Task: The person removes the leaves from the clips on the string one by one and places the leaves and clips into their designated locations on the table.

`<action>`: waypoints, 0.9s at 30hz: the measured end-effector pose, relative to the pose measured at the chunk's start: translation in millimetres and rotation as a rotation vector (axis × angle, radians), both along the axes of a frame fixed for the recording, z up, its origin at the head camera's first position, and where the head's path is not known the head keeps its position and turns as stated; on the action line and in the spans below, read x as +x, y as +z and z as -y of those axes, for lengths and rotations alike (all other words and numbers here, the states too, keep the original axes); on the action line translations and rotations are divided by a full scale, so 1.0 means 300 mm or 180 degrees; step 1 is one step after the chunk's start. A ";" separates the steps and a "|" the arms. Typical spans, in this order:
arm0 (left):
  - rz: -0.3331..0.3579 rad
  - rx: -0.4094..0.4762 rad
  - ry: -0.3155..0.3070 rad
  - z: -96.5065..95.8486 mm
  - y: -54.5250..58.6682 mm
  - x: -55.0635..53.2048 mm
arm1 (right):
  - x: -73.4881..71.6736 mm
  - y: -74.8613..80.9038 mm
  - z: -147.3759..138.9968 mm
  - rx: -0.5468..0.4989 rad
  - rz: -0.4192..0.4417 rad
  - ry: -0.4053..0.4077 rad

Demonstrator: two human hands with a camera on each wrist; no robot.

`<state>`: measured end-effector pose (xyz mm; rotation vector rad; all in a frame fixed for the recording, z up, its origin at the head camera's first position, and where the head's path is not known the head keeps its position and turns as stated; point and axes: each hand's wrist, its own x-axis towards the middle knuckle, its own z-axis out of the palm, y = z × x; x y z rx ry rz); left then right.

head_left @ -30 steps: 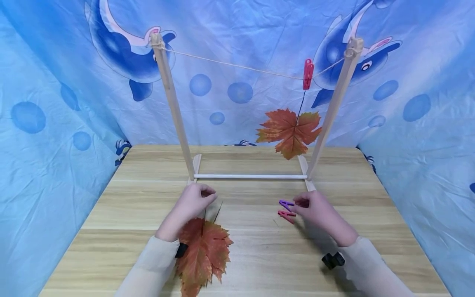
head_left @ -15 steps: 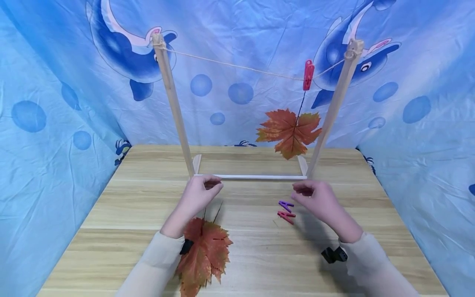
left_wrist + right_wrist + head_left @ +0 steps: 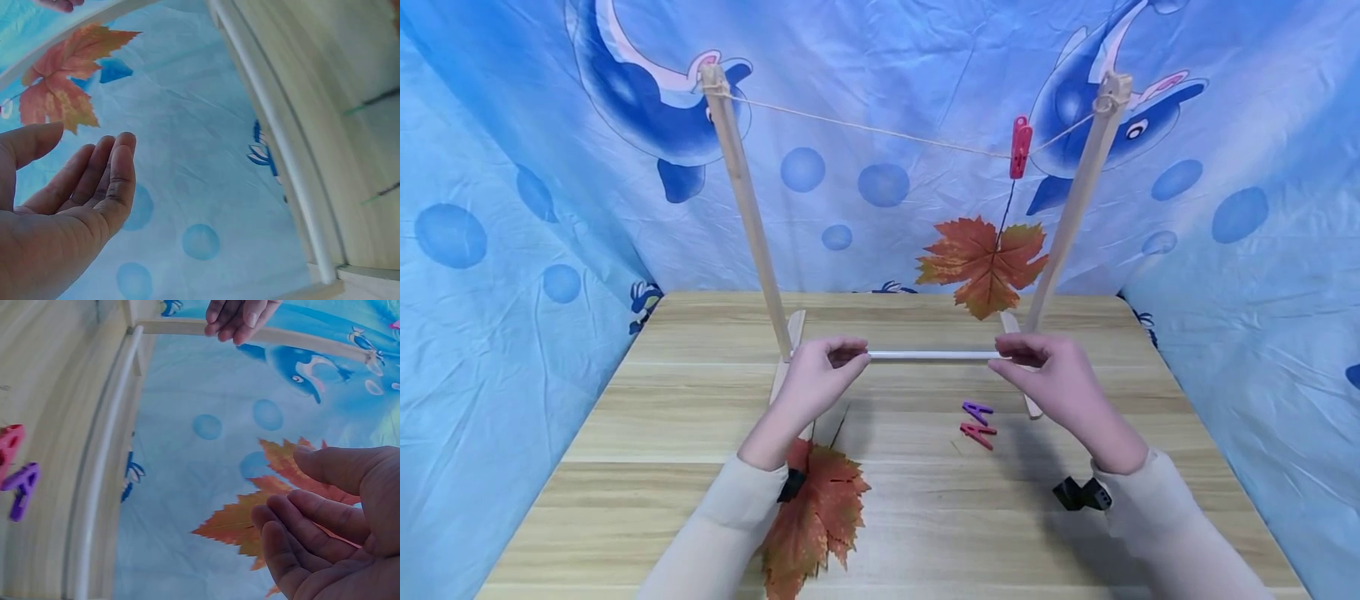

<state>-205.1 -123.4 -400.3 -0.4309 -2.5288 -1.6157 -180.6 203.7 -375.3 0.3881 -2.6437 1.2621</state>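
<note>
Holds left hand (image 3: 822,373) and right hand (image 3: 1051,377) empty near ends of the white rod (image 3: 932,355), with thumbs apart from bent fingers. Shows purple peg (image 3: 977,412) and red peg (image 3: 977,434) in front of the rod's right part, red leaves (image 3: 822,508) in front of its left end, and orange leaf (image 3: 981,260) clipped to a string (image 3: 880,130) above its right part.
</note>
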 end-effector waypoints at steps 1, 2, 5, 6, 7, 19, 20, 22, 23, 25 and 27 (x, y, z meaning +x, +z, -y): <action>-0.0006 0.0022 -0.0016 -0.006 0.009 0.001 | 0.000 0.010 -0.001 -0.0018 -0.0018 -0.0005; -0.0002 0.0046 -0.0026 -0.013 0.017 0.002 | -0.001 0.020 -0.001 -0.0053 -0.0049 -0.0004; 0.0016 0.0069 -0.0064 -0.036 0.043 0.005 | -0.002 0.050 -0.005 -0.0108 -0.0137 -0.0014; 0.0018 0.0055 -0.0074 -0.044 0.051 0.006 | -0.003 0.060 -0.006 -0.0127 -0.0171 -0.0009; 0.0013 0.0044 -0.0085 -0.051 0.057 0.006 | -0.005 0.071 -0.007 -0.0138 -0.0213 -0.0001; -0.0123 0.0090 -0.0192 -0.126 0.130 -0.014 | -0.011 0.224 -0.019 -0.0300 -0.0347 -0.0059; -0.0149 0.0092 -0.0193 -0.132 0.135 -0.018 | -0.011 0.237 -0.021 -0.0316 -0.0347 -0.0063; -0.0211 0.0116 -0.0200 -0.143 0.148 -0.024 | -0.014 0.264 -0.025 -0.0357 -0.0351 -0.0075; -0.0231 0.0131 -0.0199 -0.149 0.154 -0.028 | -0.016 0.276 -0.027 -0.0368 -0.0356 -0.0073; -0.0267 0.0178 -0.0217 -0.158 0.168 -0.035 | -0.020 0.300 -0.030 -0.0365 -0.0432 -0.0054; -0.0301 0.0217 -0.0230 -0.169 0.185 -0.041 | -0.025 0.324 -0.033 -0.0350 -0.0512 -0.0050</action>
